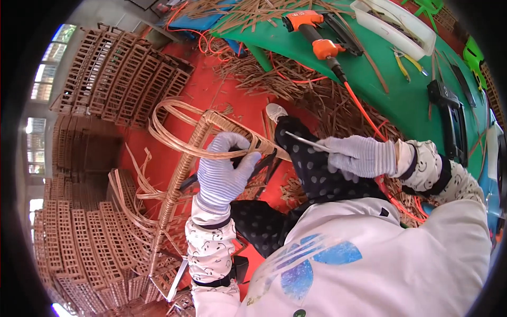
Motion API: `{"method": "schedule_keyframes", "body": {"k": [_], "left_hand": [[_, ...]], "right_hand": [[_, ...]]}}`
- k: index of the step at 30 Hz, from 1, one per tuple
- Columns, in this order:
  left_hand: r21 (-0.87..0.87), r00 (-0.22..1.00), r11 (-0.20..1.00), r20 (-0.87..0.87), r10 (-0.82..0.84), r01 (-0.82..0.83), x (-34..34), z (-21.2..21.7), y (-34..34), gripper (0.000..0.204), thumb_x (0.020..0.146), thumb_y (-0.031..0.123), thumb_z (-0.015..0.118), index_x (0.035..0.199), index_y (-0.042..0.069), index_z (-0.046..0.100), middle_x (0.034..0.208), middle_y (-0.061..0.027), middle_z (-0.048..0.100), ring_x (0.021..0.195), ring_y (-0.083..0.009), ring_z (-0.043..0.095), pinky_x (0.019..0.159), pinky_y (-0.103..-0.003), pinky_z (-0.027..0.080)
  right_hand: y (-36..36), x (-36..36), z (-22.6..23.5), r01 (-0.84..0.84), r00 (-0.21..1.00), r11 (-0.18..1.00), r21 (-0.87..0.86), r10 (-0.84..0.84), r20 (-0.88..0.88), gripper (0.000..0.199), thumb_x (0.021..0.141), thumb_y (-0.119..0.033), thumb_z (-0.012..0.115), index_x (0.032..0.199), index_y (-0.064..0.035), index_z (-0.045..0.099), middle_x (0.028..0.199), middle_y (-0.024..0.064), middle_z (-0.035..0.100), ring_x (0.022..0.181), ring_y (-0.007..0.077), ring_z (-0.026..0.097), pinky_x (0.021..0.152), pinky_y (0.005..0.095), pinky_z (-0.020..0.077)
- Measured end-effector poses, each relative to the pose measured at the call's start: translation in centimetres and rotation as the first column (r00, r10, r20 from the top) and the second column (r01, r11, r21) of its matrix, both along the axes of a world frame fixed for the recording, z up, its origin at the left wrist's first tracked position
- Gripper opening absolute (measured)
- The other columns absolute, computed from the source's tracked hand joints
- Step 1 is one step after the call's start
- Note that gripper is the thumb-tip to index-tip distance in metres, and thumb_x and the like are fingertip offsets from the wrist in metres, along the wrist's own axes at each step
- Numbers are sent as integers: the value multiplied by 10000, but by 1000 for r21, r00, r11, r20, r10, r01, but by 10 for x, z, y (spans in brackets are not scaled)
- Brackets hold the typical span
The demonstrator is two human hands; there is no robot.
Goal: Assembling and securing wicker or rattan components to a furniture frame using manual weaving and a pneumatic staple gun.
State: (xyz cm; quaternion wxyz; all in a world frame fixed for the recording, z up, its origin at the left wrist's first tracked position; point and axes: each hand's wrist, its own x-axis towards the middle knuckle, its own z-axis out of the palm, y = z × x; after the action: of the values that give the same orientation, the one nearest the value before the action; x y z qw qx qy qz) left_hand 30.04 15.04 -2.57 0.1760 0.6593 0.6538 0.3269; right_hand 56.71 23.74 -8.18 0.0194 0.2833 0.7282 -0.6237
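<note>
My left hand [224, 169], in a striped knit glove, is closed around flat tan rattan strips [179, 145] near the corner of a wicker-wrapped frame [182, 177]. The strips bow out in a loop to the left of the frame. Thumb and fingers pinch them by a short woven stretch [256, 140] along the top bar. Over my right thigh, my gloved right hand [362, 156] is closed on a slim metal tool [303, 141], whose thin shaft points left toward the frame's corner without touching it. Its handle is hidden in the glove.
On the green table [248, 29] lie an orange-and-black nail gun [315, 34] with an orange hose [364, 111], a white tray [393, 24], yellow-handled pliers [406, 64] and a black stapler-like tool [449, 116]. Woven panels [121, 74] stand stacked at left. Strip scraps [317, 100] litter the red floor.
</note>
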Motion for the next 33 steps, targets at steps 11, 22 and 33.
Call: {"method": "schedule_keyframes", "body": {"k": [11, 22, 33], "left_hand": [[67, 982, 994, -160, 96, -86, 7, -2, -2, 180, 684, 83, 681, 821, 35, 574, 732, -116, 579, 671, -276, 574, 606, -359, 464], [112, 979, 993, -191, 68, -47, 3, -4, -3, 201, 699, 51, 674, 859, 20, 557, 734, -83, 570, 616, -170, 558, 558, -287, 465], [181, 996, 983, -66, 54, -42, 2, -10, -2, 222, 674, 34, 673, 864, 27, 558, 799, -120, 581, 671, -256, 600, 594, -327, 492]], "right_hand": [[-4, -32, 29, 157, 957, 790, 593, 27, -290, 378, 808, -96, 559, 1179, -162, 543, 764, 127, 558, 667, 279, 581, 604, 357, 460], [-2, -40, 42, 3, 1000, 688, 726, 19, -23, 376, 798, -134, 493, 1149, -257, 549, 828, 139, 570, 742, 328, 581, 652, 441, 471], [14, -86, 134, -559, 828, 350, 752, 183, 530, 339, 748, -69, 458, 1056, -166, 562, 724, 157, 607, 701, 347, 609, 599, 437, 478]]}}
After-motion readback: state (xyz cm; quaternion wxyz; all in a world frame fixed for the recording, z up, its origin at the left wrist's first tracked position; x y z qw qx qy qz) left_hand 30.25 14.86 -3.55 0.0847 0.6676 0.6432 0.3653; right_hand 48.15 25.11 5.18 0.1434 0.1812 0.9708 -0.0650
